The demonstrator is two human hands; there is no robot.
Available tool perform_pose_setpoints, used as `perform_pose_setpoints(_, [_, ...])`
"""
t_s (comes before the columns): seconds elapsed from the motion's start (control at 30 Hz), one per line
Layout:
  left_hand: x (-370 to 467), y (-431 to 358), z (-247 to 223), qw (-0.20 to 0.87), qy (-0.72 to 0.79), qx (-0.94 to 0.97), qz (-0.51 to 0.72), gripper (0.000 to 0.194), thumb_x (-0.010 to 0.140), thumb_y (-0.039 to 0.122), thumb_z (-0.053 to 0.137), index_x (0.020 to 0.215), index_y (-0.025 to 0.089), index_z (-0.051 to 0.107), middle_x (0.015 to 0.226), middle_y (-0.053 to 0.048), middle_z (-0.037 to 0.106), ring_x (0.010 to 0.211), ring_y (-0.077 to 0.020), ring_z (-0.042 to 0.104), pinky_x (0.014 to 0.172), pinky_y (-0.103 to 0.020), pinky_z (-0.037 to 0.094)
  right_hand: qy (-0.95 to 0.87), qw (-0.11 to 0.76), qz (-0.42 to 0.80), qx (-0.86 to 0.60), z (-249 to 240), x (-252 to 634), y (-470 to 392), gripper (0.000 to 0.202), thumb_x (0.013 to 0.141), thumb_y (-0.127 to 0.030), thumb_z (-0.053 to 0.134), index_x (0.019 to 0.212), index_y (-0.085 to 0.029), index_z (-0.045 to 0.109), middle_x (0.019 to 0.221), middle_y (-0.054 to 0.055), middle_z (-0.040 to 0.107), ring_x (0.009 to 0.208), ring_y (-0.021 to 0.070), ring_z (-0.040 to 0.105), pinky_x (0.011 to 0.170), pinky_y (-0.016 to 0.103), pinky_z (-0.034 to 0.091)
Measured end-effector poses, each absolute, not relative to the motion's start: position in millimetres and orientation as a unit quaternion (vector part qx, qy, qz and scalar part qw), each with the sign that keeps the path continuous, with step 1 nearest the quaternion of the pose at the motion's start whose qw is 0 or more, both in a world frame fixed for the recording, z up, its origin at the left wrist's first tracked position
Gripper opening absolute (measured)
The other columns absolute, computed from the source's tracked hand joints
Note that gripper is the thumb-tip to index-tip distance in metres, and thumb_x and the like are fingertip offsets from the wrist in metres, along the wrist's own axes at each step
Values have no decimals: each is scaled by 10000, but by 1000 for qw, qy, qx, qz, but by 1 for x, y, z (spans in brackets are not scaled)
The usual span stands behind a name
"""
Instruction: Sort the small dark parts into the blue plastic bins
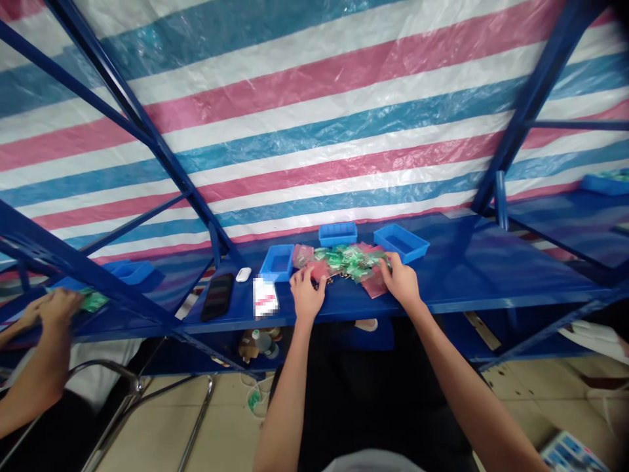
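Green plastic packets [346, 260] lie in a loose pile on the blue table [457, 269], with pink packets [375, 283] around and under them. My left hand [308, 293] rests at the pile's left edge, fingers apart, beside small dark pieces [339, 278]. At the pile's right side my right hand [400, 278] touches the packets with its fingers bent; what lies between the fingertips is too small to make out. Behind and beside the pile stand three blue trays, one at left [278, 263], one in the middle [338, 234] and one at right [400, 242].
On the left part of the table are a black phone [217, 297], a white earphone case [243, 275] and a blurred white card [265, 296]. Blue metal posts [170, 167] frame the table. At far left, a co-worker's hands [56, 307] are near green packets [93, 300].
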State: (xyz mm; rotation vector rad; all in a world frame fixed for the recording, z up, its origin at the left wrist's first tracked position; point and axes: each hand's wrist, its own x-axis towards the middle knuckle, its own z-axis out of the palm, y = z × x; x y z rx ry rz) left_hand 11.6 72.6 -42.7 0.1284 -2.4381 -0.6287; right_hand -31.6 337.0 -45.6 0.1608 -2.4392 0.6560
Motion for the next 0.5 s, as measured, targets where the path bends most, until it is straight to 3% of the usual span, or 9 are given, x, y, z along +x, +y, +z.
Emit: perform_pose_setpoints(0.5, [14, 73, -41, 295, -924, 44, -237, 421, 892, 408, 584, 1266, 215, 601, 1321, -124, 557, 1262, -311, 447, 1060, -466, 407, -921, 293, 249, 64, -43, -30, 336, 414, 978, -474, 387, 1161, -151, 570, 680, 76, 696, 559, 221, 641, 515, 248, 294])
